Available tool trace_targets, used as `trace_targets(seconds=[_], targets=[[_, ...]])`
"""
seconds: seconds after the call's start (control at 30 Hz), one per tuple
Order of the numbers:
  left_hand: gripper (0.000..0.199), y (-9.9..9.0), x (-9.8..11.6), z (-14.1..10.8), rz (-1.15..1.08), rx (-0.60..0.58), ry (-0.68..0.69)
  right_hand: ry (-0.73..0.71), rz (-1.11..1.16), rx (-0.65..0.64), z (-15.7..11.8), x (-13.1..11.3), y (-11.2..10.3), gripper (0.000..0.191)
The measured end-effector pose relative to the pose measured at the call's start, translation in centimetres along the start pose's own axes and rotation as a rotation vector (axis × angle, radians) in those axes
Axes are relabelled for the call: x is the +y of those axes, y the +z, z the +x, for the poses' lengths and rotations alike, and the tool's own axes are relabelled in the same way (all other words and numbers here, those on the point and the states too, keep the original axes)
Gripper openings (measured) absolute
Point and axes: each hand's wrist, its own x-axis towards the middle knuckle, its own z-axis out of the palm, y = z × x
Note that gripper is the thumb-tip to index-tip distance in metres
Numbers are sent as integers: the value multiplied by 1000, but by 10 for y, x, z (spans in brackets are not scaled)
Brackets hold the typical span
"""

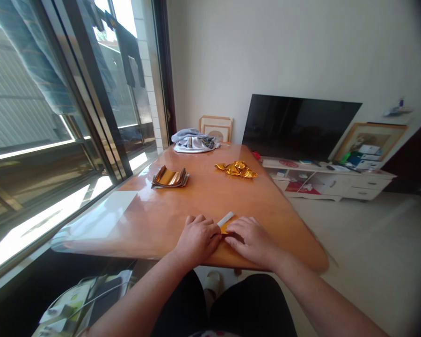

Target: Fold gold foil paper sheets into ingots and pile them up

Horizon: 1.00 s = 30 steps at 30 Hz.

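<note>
Near the table's front edge, both my hands pinch a small sheet of gold foil paper (223, 228) between them. My left hand (198, 238) has its fingers curled onto the sheet's left side. From the right, my right hand (250, 238) grips the same sheet with thumb and fingers. A white strip (226, 219) shows along the sheet's far side; the rest is mostly hidden under my fingers. Further off to the left lies a curled stack of gold foil sheets (170, 178). Several folded gold foil pieces (236, 169) lie in a pile at the far right.
The brown table (196, 201) narrows away from me. A pale sheet (108, 210) lies at its left, by the window. Bundled grey cloth (195, 141) rests at the far end. Beyond the right edge stands a white cabinet (340, 185) with a television (298, 128).
</note>
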Motion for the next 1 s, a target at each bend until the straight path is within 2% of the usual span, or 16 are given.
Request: trace_targets(seconds=[0.2,0.37,0.73,1.0], targets=[[12,-1,0,-2,-45,17,-46,53,23,37,7,1,4,14],[29,0,-6,-4,-108,78,-88,163,66,56,12,3,9,19],[40,7,-12,-2,-148,98,-145,288,133,51,19,6,15,23],[34,4,-6,-9,-97,80,-116,361,97,44,22,2,16,23]])
